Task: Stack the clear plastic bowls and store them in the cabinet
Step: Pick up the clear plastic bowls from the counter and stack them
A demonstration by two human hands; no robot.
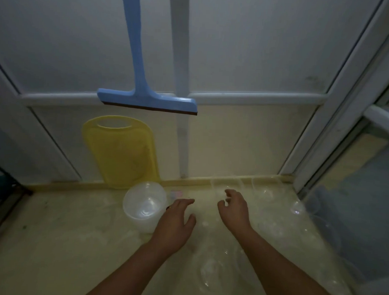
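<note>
A stack of frosted clear plastic bowls (144,204) stands on the pale countertop (65,231), just left of my left hand (175,224). That hand hovers palm down beside the stack with fingers extended, holding nothing. My right hand (234,209) reaches forward with loosely curled fingers over several very transparent bowls (264,191) spread across the right side of the counter. More clear bowls (211,269) lie between my forearms, hard to make out. No cabinet is visible.
A yellow cutting board (120,151) leans against the white window frame behind the stack. A blue squeegee (144,99) hangs above it. A window frame post (336,108) borders the counter's right side, with a bluish bag (341,218) beyond.
</note>
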